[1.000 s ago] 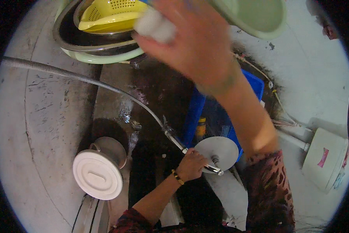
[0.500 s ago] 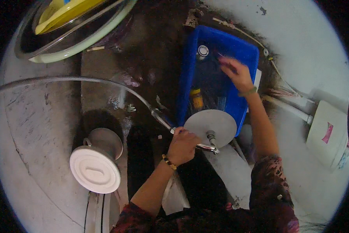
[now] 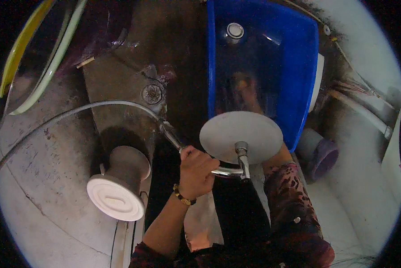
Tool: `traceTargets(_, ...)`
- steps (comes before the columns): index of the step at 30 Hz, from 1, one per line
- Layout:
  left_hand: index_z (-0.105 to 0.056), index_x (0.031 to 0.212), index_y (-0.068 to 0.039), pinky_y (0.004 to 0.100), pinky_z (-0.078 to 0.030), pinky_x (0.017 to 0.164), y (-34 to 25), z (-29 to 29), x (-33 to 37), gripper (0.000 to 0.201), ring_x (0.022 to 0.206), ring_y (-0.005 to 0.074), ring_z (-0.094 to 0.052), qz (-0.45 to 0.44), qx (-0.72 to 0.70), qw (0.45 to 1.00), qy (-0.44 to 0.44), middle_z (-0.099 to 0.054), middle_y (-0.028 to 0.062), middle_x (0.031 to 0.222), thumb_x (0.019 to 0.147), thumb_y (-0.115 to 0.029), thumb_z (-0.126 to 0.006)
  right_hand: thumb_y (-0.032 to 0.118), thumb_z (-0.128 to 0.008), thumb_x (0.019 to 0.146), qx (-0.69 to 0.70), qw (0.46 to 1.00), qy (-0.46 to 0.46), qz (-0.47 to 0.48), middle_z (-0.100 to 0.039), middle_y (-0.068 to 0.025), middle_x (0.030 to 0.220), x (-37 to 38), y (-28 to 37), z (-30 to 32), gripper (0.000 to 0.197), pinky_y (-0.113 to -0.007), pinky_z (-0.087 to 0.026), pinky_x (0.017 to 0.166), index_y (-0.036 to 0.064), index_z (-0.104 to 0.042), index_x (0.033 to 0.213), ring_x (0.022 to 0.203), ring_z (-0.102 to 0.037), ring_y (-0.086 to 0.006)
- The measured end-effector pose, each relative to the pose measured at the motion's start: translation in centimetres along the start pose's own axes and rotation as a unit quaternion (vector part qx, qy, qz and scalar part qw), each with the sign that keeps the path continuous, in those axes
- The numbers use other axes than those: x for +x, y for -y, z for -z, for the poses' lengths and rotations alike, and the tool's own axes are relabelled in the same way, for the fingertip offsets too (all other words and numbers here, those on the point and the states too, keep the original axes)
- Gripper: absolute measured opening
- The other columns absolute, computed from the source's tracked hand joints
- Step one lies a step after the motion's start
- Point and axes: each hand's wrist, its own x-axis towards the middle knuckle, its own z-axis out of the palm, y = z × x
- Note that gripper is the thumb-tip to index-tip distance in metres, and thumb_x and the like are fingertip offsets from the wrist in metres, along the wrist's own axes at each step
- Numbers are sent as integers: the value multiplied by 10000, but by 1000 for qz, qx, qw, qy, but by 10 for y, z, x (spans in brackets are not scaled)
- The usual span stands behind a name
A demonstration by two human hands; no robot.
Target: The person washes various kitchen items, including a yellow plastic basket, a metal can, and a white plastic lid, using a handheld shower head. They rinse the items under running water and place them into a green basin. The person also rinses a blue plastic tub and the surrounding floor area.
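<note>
My left hand [image 3: 197, 172] is wrapped round the chrome handle of a shower head with a wide round grey disc [image 3: 227, 134]. A grey flexible hose [image 3: 115, 102] runs from the handle off to the left. The disc hangs over the near end of a deep blue plastic tub [image 3: 210, 67]. My right hand [image 3: 249, 96] reaches down into that tub, partly behind the disc. It looks dim and smeared, with a small yellowish patch at its fingers, so what it holds is unclear. A round white-and-silver capped container [image 3: 235, 31] sits in the tub's far left part.
A white lidded pail [image 3: 115, 198] stands at the lower left. Basins with a yellow and a pale green rim [image 3: 53, 67] lean at the upper left. A floor drain [image 3: 153, 94] lies left of the tub. A purple-rimmed container [image 3: 324, 158] and a pipe [image 3: 361, 114] are at right.
My right hand has moved from the tub's far right part down toward its near part, under the shower head. The view has shifted closer to the tub. My left hand keeps its grip.
</note>
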Motion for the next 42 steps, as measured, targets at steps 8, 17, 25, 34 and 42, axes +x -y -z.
traceTargets(8,-531,691,-94,370,-343,687,9,0,0,214,585,233,-497,-29,-26,997,-73,-509,50,615,493,-20,-497,413,-585,750,452,866,176,-122,-539,-122,1101,-38,87,5,624,-399,-375,934,47,-412,1225,1033,-506,-287)
traceTargets(17,-535,677,-114,371,-334,714,3,3,20,165,608,220,-492,-4,-48,995,-85,-491,27,611,535,-31,-522,233,-676,716,2,979,103,178,-525,-118,1111,-66,101,31,631,-368,-434,851,59,-372,1241,974,-539,-272)
traceTargets(25,-553,679,-116,389,-343,715,-12,6,21,244,585,236,-473,-45,-109,989,-87,-466,37,583,471,-2,-499,314,-634,739,303,934,149,-115,-505,-130,1130,-74,163,22,570,-433,-449,836,80,-418,1212,1019,-507,-280)
traceTargets(34,-549,681,-110,393,-347,726,-13,17,18,223,610,234,-486,-36,-116,986,-111,-479,35,604,485,-15,-502,265,-632,708,-175,950,145,213,-542,-93,1087,-70,178,36,466,-420,-422,855,139,-496,1136,1021,-504,-238)
traceTargets(42,-555,725,-117,406,-346,734,-10,20,13,193,643,239,-499,-43,-118,986,-109,-497,42,634,543,-53,-552,296,-580,770,330,929,83,-142,-570,-70,1049,-99,187,65,383,-403,-441,825,84,-530,1085,952,-541,-206)
